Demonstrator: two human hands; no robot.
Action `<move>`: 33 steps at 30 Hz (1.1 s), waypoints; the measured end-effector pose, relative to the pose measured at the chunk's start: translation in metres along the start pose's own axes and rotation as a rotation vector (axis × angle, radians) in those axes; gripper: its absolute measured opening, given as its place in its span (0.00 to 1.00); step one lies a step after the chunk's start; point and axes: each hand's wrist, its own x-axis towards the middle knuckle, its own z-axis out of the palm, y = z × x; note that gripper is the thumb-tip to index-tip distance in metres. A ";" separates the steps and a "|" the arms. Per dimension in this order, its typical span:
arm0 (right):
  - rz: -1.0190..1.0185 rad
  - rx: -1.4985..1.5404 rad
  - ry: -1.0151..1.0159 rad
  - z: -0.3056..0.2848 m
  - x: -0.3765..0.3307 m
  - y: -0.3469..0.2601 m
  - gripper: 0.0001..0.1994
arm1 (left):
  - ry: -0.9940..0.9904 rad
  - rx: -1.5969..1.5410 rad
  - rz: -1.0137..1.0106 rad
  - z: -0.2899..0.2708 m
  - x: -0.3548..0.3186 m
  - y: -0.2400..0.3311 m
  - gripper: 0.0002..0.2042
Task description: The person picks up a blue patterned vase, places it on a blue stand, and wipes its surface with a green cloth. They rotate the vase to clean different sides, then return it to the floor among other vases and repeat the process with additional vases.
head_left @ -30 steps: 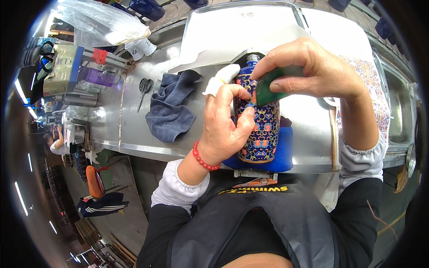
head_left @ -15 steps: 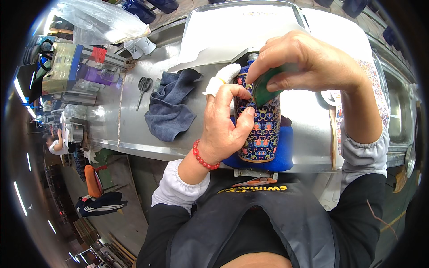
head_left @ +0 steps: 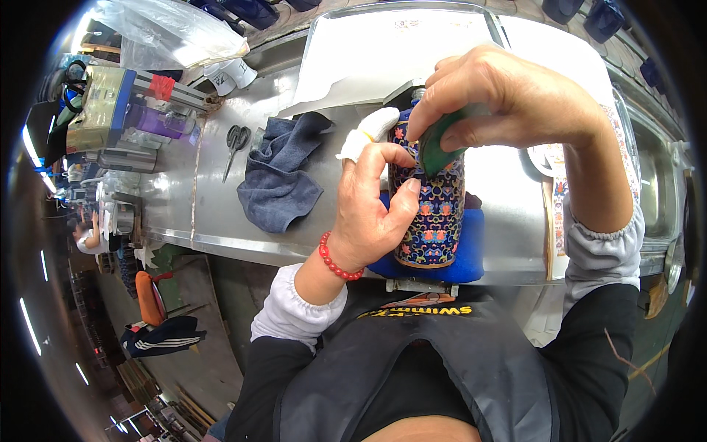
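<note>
Left hand (head_left: 370,212), thumb and index spread on the patterned bottle (head_left: 433,227) lying beneath both hands; right hand (head_left: 512,103) pinches a flat green tool (head_left: 436,152), whose uneven pressure could roll or scratch the bottle.

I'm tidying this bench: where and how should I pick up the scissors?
Probably best by the black handles, from above and the left: the loops lie at the far end, the blades point toward the near side, and the crumpled cloth lies close on the right.
</note>
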 end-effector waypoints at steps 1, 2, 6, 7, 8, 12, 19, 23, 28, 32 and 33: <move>-0.013 0.014 -0.003 0.000 0.001 0.000 0.16 | 0.000 0.001 -0.006 0.000 0.000 0.000 0.12; -0.027 0.028 -0.007 -0.001 0.002 0.001 0.16 | 0.000 0.002 -0.013 0.000 -0.001 0.000 0.12; 0.003 0.015 -0.032 -0.004 0.004 0.000 0.16 | 0.008 -0.005 -0.009 0.000 -0.002 -0.001 0.11; 0.023 0.008 -0.039 -0.004 0.004 0.000 0.16 | 0.004 -0.025 -0.017 0.000 -0.002 -0.001 0.11; 0.044 0.000 -0.045 -0.005 0.005 0.000 0.16 | -0.003 -0.038 -0.027 0.000 -0.002 -0.001 0.11; 0.006 -0.004 -0.016 -0.003 0.006 -0.002 0.16 | 0.000 -0.040 -0.031 0.000 -0.003 0.000 0.11; -0.003 0.002 -0.057 -0.004 0.009 -0.003 0.17 | 0.004 -0.087 -0.067 0.000 -0.005 0.001 0.11; -0.016 -0.072 -0.078 -0.007 0.013 -0.006 0.16 | 0.017 -0.095 -0.064 0.001 -0.006 0.000 0.10; -0.129 -0.215 -0.095 -0.011 0.018 -0.013 0.16 | 0.003 -0.029 -0.041 -0.001 -0.008 -0.002 0.11; -0.080 -0.198 -0.131 -0.012 0.022 -0.019 0.15 | -0.002 -0.026 -0.061 -0.001 -0.009 -0.002 0.12; -0.082 -0.203 -0.135 -0.012 0.023 -0.021 0.15 | -0.002 -0.025 -0.066 -0.001 -0.010 -0.002 0.12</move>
